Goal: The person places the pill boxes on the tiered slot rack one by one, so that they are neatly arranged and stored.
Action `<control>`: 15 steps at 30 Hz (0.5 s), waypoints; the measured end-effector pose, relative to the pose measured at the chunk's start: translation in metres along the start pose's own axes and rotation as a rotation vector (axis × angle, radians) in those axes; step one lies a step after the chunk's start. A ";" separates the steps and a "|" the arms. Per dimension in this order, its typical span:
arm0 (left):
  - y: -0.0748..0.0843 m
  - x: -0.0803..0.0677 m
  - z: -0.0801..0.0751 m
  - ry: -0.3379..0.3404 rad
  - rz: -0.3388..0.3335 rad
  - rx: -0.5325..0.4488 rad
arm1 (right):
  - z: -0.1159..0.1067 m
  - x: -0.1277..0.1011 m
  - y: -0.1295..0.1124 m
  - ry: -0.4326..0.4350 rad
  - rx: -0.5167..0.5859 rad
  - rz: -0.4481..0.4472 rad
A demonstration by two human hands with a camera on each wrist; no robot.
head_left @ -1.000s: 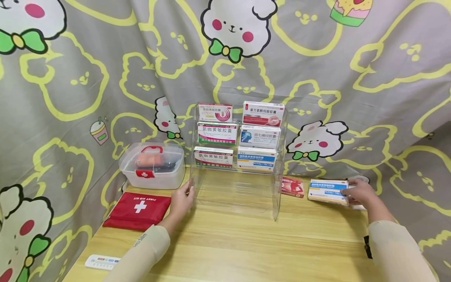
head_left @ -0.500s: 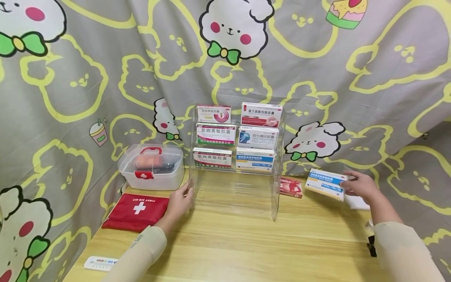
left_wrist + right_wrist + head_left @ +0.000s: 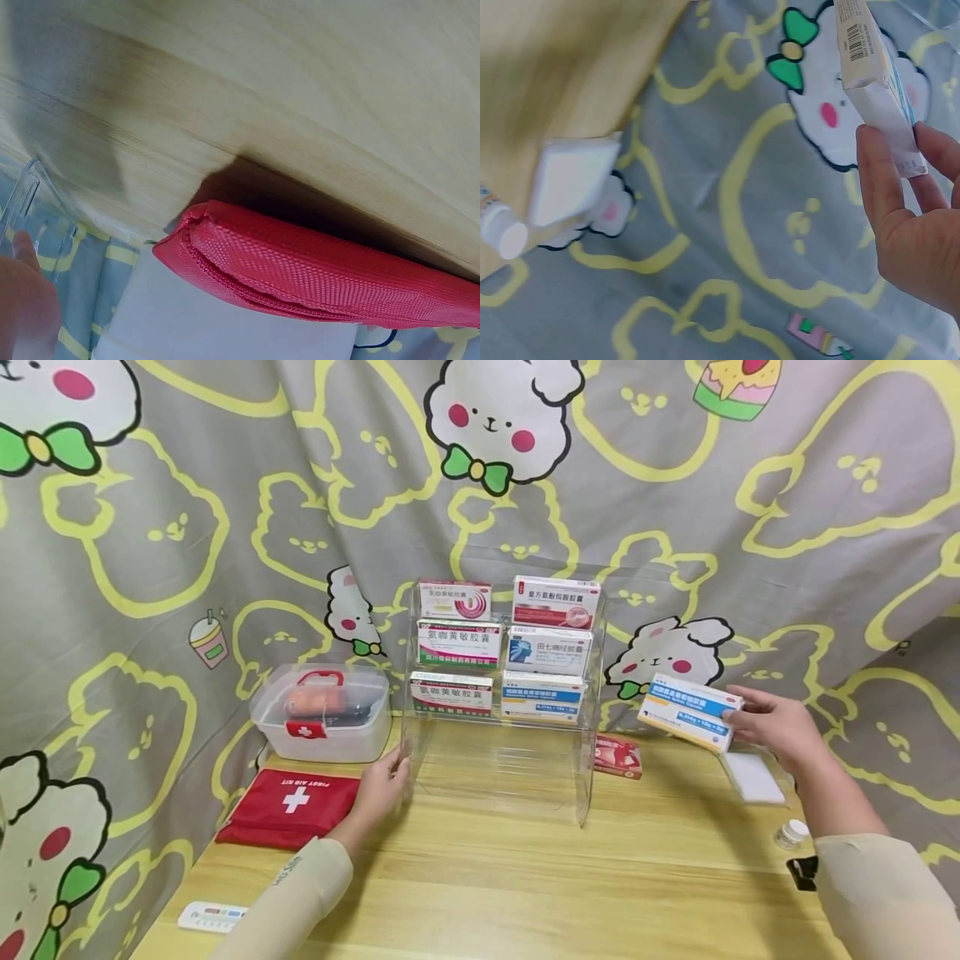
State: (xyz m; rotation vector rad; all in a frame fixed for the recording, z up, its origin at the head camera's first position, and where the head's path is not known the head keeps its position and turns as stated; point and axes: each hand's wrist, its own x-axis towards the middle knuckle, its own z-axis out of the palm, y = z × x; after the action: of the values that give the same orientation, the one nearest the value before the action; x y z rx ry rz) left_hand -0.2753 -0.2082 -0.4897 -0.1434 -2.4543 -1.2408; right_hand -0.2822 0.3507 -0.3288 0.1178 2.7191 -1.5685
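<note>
In the head view my right hand [image 3: 776, 727] pinches one end of a blue, white and yellow medicine box [image 3: 690, 712], raised above the table and tilted. The right wrist view shows fingers and thumb on either side of the medicine box's [image 3: 870, 75] white end. My left hand [image 3: 381, 793] holds the left side edge of a clear tiered display stand [image 3: 498, 768], its fingertips at the panel. The left wrist view catches part of that left hand [image 3: 28, 307] against the clear plastic. Medicine boxes fill three tiers in two columns, one of them [image 3: 542, 699] matching the held box.
Left of the stand are a clear first aid box [image 3: 322, 739] and a red first aid pouch [image 3: 292, 806]. A white strip [image 3: 212, 917] lies nearer. Rightward are a red box [image 3: 618, 756], a white pad [image 3: 752, 777], a small bottle [image 3: 791, 835] and a black object [image 3: 802, 872].
My right hand has lifted the blue and white medicine box up off the table's right side, uncovering the white pad and small bottle. My left hand has stayed at the stand's side.
</note>
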 end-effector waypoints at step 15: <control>0.002 -0.001 -0.001 0.007 0.026 0.025 | -0.002 -0.023 -0.045 0.072 0.027 -0.084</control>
State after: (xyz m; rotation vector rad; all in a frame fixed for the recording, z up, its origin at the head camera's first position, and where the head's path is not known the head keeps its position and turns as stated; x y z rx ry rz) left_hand -0.2740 -0.2079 -0.4881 -0.1631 -2.4532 -1.1971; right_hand -0.2623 0.3282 -0.2881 0.0615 2.7925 -1.6544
